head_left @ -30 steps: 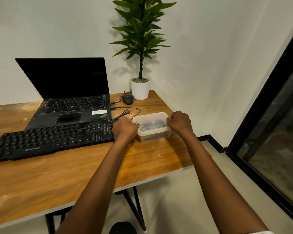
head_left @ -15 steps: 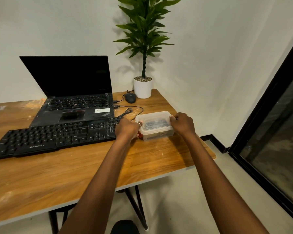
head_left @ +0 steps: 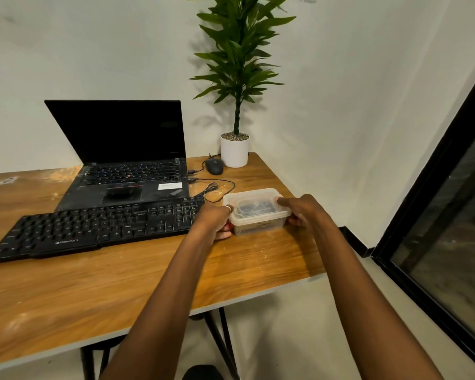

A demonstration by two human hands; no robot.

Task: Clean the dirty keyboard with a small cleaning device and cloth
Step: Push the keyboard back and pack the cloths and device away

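A black keyboard (head_left: 93, 229) lies across the wooden table (head_left: 66, 292), in front of an open laptop. Just right of it stands a clear plastic box (head_left: 255, 212) with a lid; dark items show dimly through it and something red shows at its lower left corner. My left hand (head_left: 213, 220) grips the box's left end, thumb on the lid's edge. My right hand (head_left: 303, 211) grips its right end, fingers on the lid's rim. The box rests on the table. No cloth can be seen.
A black laptop (head_left: 126, 165) with a dark screen stands behind the keyboard. A black mouse (head_left: 214, 166) and a potted plant (head_left: 235, 149) sit at the table's back right corner, with cables trailing to the laptop. A dark glass door (head_left: 450, 229) is at the right.
Both hands stay on the box's ends, and my right fingers now reach up onto the lid's rim. The camera has tilted slightly; the box has not visibly moved.
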